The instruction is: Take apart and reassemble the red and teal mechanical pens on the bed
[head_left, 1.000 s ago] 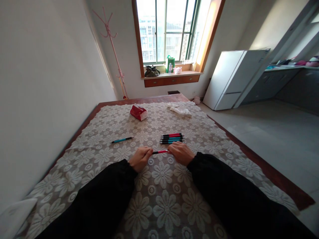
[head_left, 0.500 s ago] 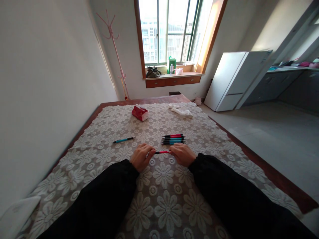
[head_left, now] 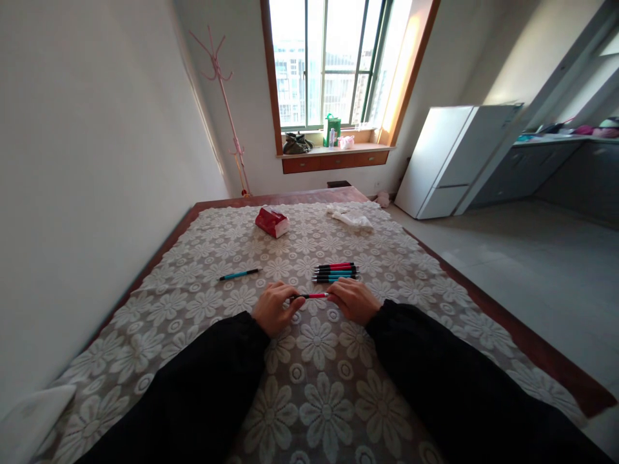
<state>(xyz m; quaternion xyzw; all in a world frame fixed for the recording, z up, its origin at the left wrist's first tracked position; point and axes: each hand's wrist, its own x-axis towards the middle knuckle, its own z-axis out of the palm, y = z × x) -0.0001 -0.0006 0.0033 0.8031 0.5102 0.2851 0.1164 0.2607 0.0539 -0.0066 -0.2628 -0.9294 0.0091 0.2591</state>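
Observation:
A red and black pen (head_left: 317, 296) lies level between my two hands, just over the lace tablecloth. My left hand (head_left: 273, 309) is closed on its black end, the thumb along the near side. At the other end, the fingertips of my right hand (head_left: 354, 301) pinch the pen's tip. Right behind my right hand is a row of several pens (head_left: 334, 273), red and black ones at the far side, blue and black ones nearer; my fingers partly cover the nearest. A single blue and black pen (head_left: 240, 274) rests apart, beyond my left hand.
The lace tablecloth (head_left: 316, 399) covers a brown wooden table (head_left: 575, 380). Farther back sit a red tissue pack (head_left: 271, 222) and a crumpled white plastic bag (head_left: 355, 219). A white object (head_left: 39, 412) is at the near left corner. A wall runs along the left side.
My left thumb and fingers have shifted along the pen's black end, so more of that end shows between them. My right hand keeps its pinch. The view has tilted slightly.

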